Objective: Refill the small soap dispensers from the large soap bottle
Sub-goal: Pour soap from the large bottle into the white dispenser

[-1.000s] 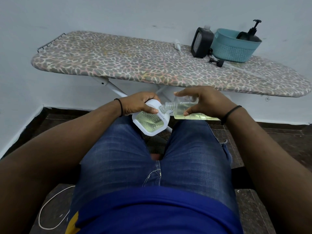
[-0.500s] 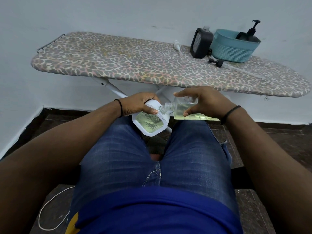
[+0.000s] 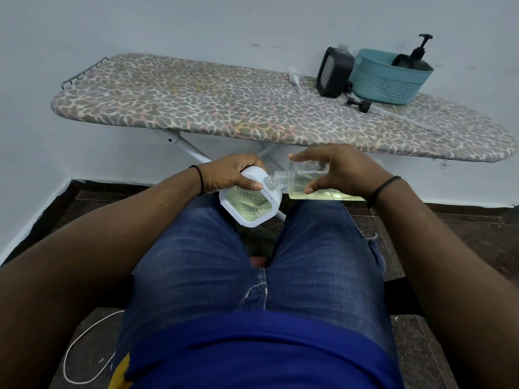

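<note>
Above my knees, my left hand [image 3: 234,174] grips a small white dispenser [image 3: 248,204] with a clear window showing yellowish soap. My right hand [image 3: 341,171] holds the large clear soap bottle [image 3: 303,183] tipped on its side, thumb below and fingers over the top. The bottle's open threaded neck [image 3: 273,179] points left and meets the dispenser's top corner. Pale yellow liquid lies along the bottle's lower side. A black dispenser [image 3: 334,71] stands uncapped on the ironing board [image 3: 196,108]. Another black pump bottle [image 3: 415,56] sits in the teal basket [image 3: 384,82].
A black pump head [image 3: 359,103] lies on the board in front of the basket, and a white pump piece [image 3: 295,75] lies left of the black dispenser. The board's white legs stand behind my knees. A white cord [image 3: 81,346] lies on the dark floor at lower left.
Both hands hold nearly the same pose. The bottle stays tipped against the dispenser; my right fingers have spread slightly over the bottle.
</note>
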